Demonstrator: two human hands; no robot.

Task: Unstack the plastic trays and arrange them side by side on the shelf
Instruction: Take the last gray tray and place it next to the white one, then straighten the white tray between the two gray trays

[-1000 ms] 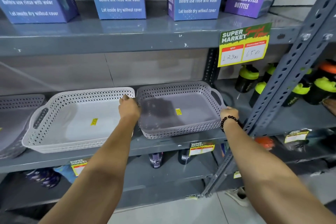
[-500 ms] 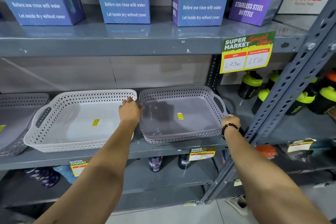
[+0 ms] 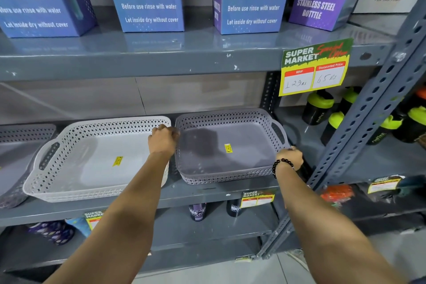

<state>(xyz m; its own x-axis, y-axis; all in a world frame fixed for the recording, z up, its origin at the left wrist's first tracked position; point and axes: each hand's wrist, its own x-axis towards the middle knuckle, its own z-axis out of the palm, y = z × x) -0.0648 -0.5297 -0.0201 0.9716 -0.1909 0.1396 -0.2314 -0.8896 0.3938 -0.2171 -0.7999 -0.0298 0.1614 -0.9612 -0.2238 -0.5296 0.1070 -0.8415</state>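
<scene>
Hands grip the grey tray [image 3: 230, 145] on the shelf [image 3: 207, 191]: left hand [image 3: 162, 139] closed on its left rim, right hand [image 3: 291, 157] closed on its right corner, white tray [image 3: 92, 161] just beside.

Two trays side by side on a grey shelf [image 3: 207, 193], white tray [image 3: 92, 161] left, grey tray [image 3: 226, 145] right, left hand [image 3: 162, 139] clasping the grey tray's left rim, right hand [image 3: 291, 157] at its right front corner beside the handle, price tag [image 3: 314, 68] hanging above.
</scene>
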